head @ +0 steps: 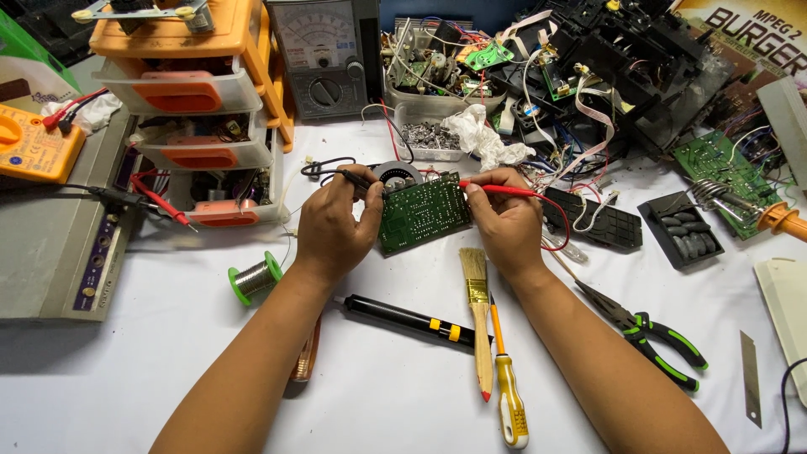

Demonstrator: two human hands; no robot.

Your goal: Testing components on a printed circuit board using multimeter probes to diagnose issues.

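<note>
— What takes up most of the view?

— A white counter (168, 353), crowded along its far edge. At the far left stands an orange and white drawer cabinet (202, 92), with a grey flat device (50, 244) below it at the left edge. An analogue meter (324, 55) stands upright just right of the cabinet, and a heap of black housings, ribbon cables and boards (605, 67) fills the far right.

— And in the middle?

— A green circuit board (423, 212), held up on edge above the counter between both hands, solder side toward the camera. A dark round part shows just behind its top left corner.

— How are the hands set?

— The left hand (336, 227) is closed around the board's left edge and pinches a black probe (357, 178) against the top corner. The right hand (507, 219) is curled at the board's right edge, fingers closed on a red probe (496, 188) whose tip rests on the board's upper right.

— What lies nearer the person?

— A black soldering tool with yellow bands (408, 319) lies between the forearms. A paintbrush (477, 311) and a yellow-handled screwdriver (508, 395) lie side by side just under the right hand. Green-handled pliers (660, 340) lie right of that forearm, and a green solder spool (255, 277) sits left of the left wrist.
</note>
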